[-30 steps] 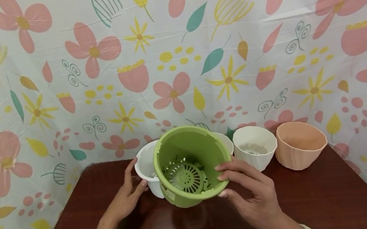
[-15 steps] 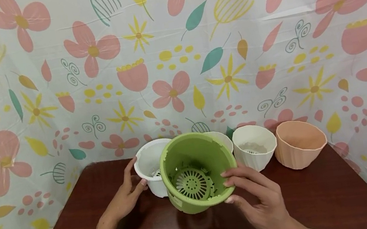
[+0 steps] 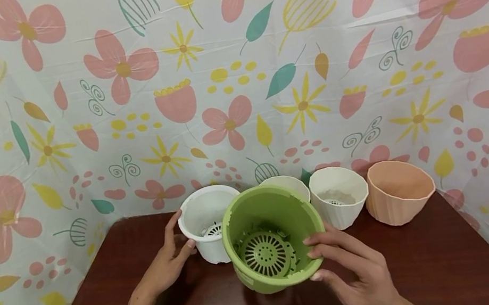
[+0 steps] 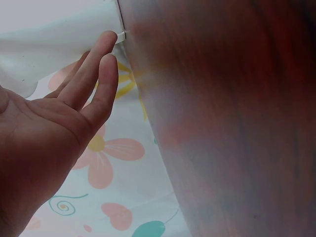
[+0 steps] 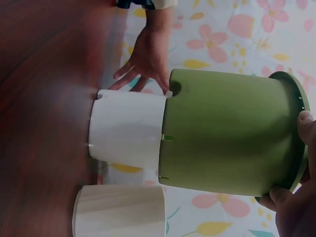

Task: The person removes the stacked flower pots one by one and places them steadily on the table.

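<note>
My right hand point(image 3: 362, 273) grips the rim of a green flower pot point(image 3: 278, 206), fingers inside and thumb outside. The pot is held above the table, its mouth tipped toward me, with a slotted round base showing inside. My left hand point(image 3: 161, 266) rests its fairly straight fingers against the left side of a white flower pot point(image 3: 212, 252) standing on the table. Part of that white pot is hidden behind the green one. In the right wrist view the green pot point(image 5: 227, 133) appears from the side, raised off the table.
A partly hidden white pot point(image 3: 292, 185), a ribbed cream pot point(image 3: 339, 212) and a peach pot point(image 3: 395, 211) stand in a row along the back of the dark wooden table point(image 3: 444, 270). Behind them hangs a flower-printed sheet point(image 3: 230, 68).
The green pot and my right hand have shifted right and toward me, uncovering more of the white pot. My left hand has stayed beside the white pot.
</note>
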`<control>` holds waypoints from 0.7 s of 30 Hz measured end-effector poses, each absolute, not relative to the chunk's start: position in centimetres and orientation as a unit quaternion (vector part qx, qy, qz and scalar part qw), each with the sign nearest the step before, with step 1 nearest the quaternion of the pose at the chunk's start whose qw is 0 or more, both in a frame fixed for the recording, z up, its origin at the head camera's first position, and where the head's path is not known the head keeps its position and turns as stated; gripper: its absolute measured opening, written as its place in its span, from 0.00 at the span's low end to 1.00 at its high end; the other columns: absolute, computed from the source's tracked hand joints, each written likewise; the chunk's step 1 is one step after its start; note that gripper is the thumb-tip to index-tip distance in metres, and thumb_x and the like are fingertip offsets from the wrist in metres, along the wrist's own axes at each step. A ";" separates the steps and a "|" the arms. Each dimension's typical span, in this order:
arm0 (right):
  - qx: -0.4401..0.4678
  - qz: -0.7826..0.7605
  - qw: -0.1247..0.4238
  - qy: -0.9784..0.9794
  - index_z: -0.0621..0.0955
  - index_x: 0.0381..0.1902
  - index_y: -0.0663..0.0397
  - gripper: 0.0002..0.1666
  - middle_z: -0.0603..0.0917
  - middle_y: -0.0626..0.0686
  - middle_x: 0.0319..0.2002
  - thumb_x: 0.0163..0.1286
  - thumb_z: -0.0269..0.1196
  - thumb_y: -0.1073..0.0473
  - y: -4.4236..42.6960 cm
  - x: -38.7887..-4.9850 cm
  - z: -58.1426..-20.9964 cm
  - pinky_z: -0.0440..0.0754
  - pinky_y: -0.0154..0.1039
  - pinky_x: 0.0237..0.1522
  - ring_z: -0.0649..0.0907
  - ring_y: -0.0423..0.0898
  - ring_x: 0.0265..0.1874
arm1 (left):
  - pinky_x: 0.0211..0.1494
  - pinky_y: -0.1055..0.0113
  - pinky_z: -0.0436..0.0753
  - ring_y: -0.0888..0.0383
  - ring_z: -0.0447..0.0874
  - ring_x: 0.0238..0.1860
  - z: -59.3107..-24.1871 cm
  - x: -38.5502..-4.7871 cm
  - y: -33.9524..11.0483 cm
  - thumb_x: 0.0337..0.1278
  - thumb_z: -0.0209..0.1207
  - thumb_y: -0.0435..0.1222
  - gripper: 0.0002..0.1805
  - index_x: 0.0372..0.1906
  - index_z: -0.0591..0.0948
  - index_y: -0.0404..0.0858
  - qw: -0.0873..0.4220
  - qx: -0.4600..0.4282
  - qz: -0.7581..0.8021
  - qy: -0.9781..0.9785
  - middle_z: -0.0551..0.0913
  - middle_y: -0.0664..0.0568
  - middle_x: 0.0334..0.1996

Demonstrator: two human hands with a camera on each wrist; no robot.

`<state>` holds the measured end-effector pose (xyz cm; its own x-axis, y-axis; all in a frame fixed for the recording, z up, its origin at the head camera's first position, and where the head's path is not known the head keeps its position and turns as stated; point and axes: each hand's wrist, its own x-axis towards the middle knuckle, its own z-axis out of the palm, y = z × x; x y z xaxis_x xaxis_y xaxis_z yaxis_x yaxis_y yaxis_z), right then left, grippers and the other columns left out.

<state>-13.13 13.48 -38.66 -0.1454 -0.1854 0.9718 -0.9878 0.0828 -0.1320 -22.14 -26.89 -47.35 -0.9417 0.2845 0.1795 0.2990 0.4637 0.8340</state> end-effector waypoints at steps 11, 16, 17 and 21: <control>0.495 0.466 0.421 -0.600 0.86 0.43 0.74 0.16 0.86 0.67 0.47 0.71 0.73 0.61 14.2 -12.8 -39.2 0.70 0.46 0.76 0.87 0.53 0.56 | 0.60 0.61 0.84 0.41 0.85 0.56 -47.5 -22.3 -26.9 0.84 0.54 0.44 0.46 0.86 0.36 0.65 0.011 -0.172 -0.487 -0.856 0.76 0.39 0.63; 0.498 0.463 0.409 -0.609 0.86 0.43 0.73 0.15 0.86 0.66 0.49 0.71 0.73 0.61 14.7 -12.8 -39.7 0.69 0.46 0.77 0.87 0.53 0.56 | 0.60 0.60 0.84 0.43 0.86 0.55 -47.5 -22.2 -26.9 0.84 0.54 0.44 0.46 0.86 0.35 0.64 0.013 -0.170 -0.479 -0.861 0.76 0.40 0.63; 0.498 0.464 0.406 -0.610 0.86 0.43 0.73 0.15 0.86 0.66 0.49 0.71 0.73 0.61 14.8 -12.7 -39.8 0.69 0.46 0.77 0.87 0.53 0.56 | 0.60 0.60 0.84 0.44 0.86 0.55 -47.5 -22.2 -26.9 0.84 0.54 0.44 0.46 0.86 0.35 0.64 0.013 -0.170 -0.478 -0.861 0.76 0.40 0.63; 0.499 0.468 0.394 -0.613 0.86 0.44 0.72 0.14 0.86 0.67 0.50 0.71 0.73 0.62 15.2 -12.7 -40.1 0.69 0.47 0.76 0.87 0.54 0.55 | 0.60 0.60 0.84 0.45 0.86 0.55 -47.5 -22.3 -26.9 0.84 0.54 0.44 0.46 0.86 0.35 0.64 0.014 -0.170 -0.478 -0.862 0.76 0.40 0.63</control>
<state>-12.72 15.15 -40.13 -0.1906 -0.2432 0.9511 -0.9815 0.0627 -0.1807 -22.27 -26.87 -47.53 -0.9415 0.2801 0.1872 0.3072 0.4855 0.8185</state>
